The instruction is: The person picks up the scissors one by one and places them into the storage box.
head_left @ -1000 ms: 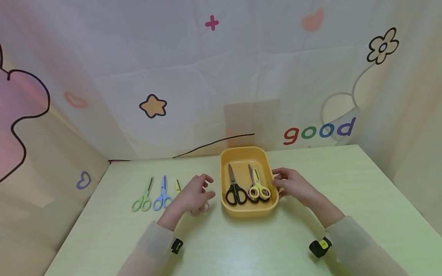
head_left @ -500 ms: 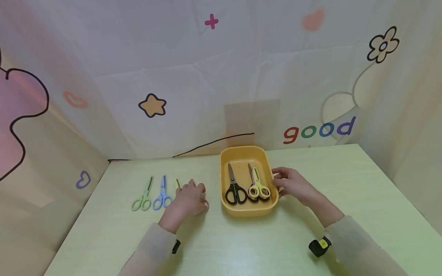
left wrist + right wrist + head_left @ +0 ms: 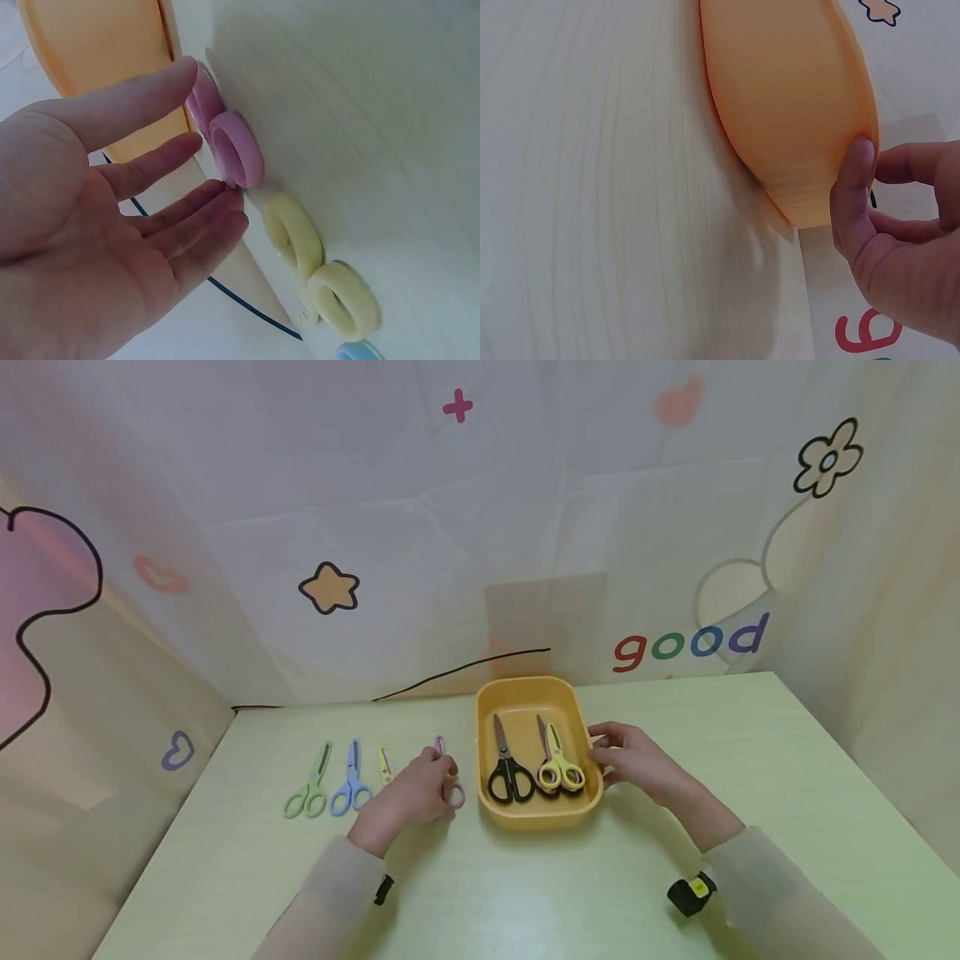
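Observation:
In the head view my left hand [image 3: 415,789] is over the pink scissors [image 3: 455,794], thumb on one side and fingers on the other. The left wrist view shows my thumb against one pink finger ring [image 3: 238,150] and my fingertips close by the other side. My right hand [image 3: 632,753] holds the right side of a yellow-orange tray [image 3: 540,819]; in the right wrist view the thumb [image 3: 853,176] presses its outer wall. Inside the tray lie black-handled scissors [image 3: 512,779] and, to their right, yellow scissors [image 3: 562,774] stacked over darker and purple-handled ones.
Left of my left hand, green scissors [image 3: 306,799], blue scissors [image 3: 351,794] and yellow scissors [image 3: 385,763], partly hidden by the hand, lie in a row on the pale table [image 3: 525,893]. A printed curtain [image 3: 420,552] hangs along the back edge.
My left hand came down over the pink scissors, and they shifted right and away from me, closer to the tray. My right hand and the tray stayed in place.

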Available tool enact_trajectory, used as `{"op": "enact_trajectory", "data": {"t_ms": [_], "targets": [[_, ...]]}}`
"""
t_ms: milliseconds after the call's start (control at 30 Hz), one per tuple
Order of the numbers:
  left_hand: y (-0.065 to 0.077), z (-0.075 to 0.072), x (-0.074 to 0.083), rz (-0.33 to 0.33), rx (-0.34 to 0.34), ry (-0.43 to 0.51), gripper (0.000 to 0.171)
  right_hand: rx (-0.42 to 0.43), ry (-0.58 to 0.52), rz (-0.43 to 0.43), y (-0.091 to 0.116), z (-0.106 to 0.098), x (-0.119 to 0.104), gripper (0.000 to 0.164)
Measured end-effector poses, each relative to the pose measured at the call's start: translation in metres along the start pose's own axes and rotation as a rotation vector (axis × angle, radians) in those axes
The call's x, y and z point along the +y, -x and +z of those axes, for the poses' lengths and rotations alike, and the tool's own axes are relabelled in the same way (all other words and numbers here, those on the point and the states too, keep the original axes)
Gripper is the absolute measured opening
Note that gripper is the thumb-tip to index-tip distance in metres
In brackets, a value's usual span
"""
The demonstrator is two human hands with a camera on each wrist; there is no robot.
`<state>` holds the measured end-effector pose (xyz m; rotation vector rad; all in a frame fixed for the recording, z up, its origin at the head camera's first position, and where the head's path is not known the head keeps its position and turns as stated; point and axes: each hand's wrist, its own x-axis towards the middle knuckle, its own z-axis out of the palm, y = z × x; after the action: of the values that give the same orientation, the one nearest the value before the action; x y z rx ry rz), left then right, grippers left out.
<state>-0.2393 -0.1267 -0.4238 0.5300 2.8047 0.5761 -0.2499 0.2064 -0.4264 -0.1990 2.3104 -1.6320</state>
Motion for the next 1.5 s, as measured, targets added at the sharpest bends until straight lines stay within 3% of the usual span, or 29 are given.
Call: {"op": "enact_trajectory", "data": {"t_ms": [267, 567, 933, 1233, 1500], "targets": [[0.0, 0.001, 0.002, -0.018, 0.018, -0.064, 0.04, 0.007, -0.003, 0.015, -0.004, 0.0, 0.002, 0.051], [-0.003, 0.004, 0.006, -0.012, -0.021, -0.116, 0.033, 0.007, 0.011, 0.015, -0.002, 0.0, 0.001, 0.051], [-0.01, 0.007, 0.005, -0.034, 0.004, -0.127, 0.023, 0.006, 0.012, 0.005, 0.0, 0.001, -0.001, 0.052], [-0.013, 0.009, 0.003, -0.045, 0.048, -0.114, 0.021, 0.008, 0.01, -0.004, -0.002, 0.002, 0.0, 0.052], [-0.01, 0.004, 0.006, -0.058, 0.161, -0.048, 0.017, 0.01, 0.008, 0.003, -0.003, 0.0, 0.003, 0.05]]}}
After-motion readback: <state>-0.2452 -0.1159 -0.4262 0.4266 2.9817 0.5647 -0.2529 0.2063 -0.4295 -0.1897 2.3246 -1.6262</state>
